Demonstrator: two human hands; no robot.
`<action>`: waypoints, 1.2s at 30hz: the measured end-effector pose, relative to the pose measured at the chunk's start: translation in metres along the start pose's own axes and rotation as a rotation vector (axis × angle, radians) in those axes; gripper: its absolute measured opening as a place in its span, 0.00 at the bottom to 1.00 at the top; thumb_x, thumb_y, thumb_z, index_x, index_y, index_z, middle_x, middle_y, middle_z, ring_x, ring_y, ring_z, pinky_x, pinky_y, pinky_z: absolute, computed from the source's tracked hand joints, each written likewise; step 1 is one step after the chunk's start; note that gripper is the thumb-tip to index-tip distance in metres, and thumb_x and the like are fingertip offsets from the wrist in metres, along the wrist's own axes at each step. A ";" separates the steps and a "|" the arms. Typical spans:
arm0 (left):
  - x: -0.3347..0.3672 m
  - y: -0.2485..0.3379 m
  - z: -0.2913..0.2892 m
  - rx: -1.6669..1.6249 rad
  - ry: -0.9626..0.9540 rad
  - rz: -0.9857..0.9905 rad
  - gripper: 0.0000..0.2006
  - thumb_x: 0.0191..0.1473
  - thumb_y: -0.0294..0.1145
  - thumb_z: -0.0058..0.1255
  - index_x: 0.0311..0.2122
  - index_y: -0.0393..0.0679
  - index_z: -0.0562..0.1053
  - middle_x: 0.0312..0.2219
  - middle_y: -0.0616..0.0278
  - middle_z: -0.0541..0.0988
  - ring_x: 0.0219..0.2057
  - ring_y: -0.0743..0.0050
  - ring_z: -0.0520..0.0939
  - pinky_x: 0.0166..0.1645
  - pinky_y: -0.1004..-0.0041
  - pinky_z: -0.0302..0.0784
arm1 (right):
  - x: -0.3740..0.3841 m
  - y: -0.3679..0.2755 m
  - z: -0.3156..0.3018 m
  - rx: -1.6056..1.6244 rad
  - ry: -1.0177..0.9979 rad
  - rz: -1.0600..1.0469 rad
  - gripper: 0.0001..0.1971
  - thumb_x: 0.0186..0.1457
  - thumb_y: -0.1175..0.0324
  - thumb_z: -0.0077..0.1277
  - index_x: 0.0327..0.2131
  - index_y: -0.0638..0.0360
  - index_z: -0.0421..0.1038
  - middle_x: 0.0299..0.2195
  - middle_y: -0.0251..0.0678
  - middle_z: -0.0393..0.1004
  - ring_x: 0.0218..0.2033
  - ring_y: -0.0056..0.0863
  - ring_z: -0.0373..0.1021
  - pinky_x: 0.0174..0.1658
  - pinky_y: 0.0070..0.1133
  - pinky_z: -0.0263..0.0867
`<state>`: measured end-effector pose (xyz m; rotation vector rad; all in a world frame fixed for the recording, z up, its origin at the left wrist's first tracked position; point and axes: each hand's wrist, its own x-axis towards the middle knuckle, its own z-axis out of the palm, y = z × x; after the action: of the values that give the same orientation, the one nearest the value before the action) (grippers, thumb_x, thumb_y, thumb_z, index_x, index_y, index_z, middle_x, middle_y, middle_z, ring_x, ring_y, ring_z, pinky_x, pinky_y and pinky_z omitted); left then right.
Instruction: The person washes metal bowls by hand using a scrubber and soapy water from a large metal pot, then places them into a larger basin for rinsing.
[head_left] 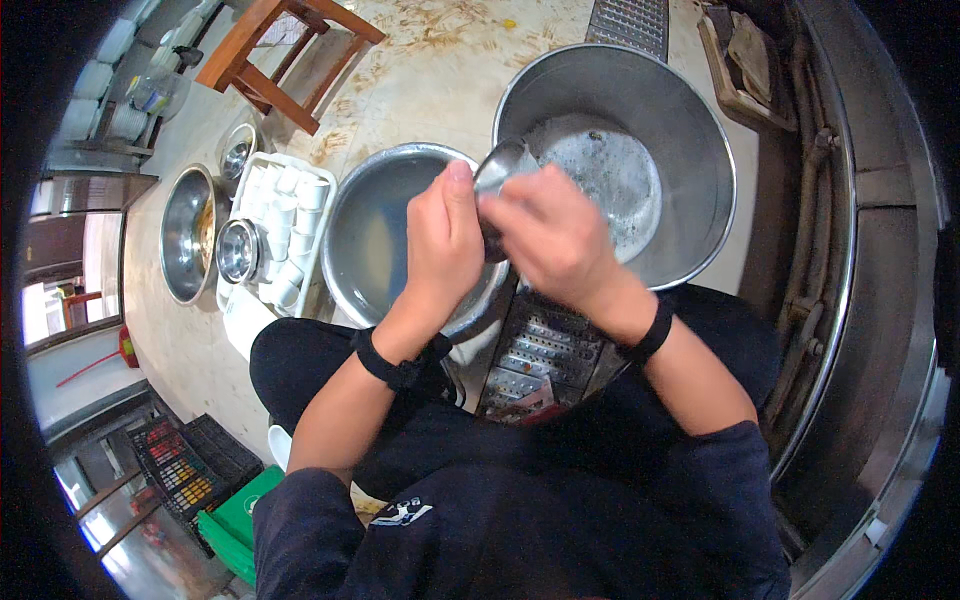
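My left hand (443, 238) and my right hand (560, 232) meet above the gap between a wide metal basin (352, 215) and a deep metal pot (695, 165). Between them is a shiny, rounded metal piece (503, 163), bowl-like in shape; the fingers cover most of it, so its exact kind is unclear. My left hand grips it with the thumb pointing up. Curled and smeared by motion, my right hand presses against its other side. White suds (605, 185) float on the water in the pot. Cloudy liquid lies in the basin.
Left of the basin, a white crate (325, 215) holds several white cups and a small steel bowl (238, 250). Beyond it stands a large steel bowl (178, 235). A wooden stool (235, 65) is at the far left. A metal drain grate (545, 350) lies between my legs.
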<state>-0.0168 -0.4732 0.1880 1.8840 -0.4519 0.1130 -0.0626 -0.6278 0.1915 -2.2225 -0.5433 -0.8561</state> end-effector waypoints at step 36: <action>0.005 0.013 0.014 -0.023 0.083 -0.095 0.25 0.72 0.41 0.35 0.24 0.35 0.67 0.13 0.59 0.65 0.18 0.77 0.64 0.24 0.64 0.61 | 0.006 0.022 -0.004 -0.014 0.057 0.154 0.12 0.45 0.77 0.54 0.38 0.61 0.75 0.33 0.40 0.70 0.35 0.42 0.68 0.38 0.34 0.69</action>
<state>-0.0184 -0.4912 0.1959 1.8672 -0.3058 0.1216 -0.0473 -0.6450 0.1878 -2.2125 -0.3356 -0.8422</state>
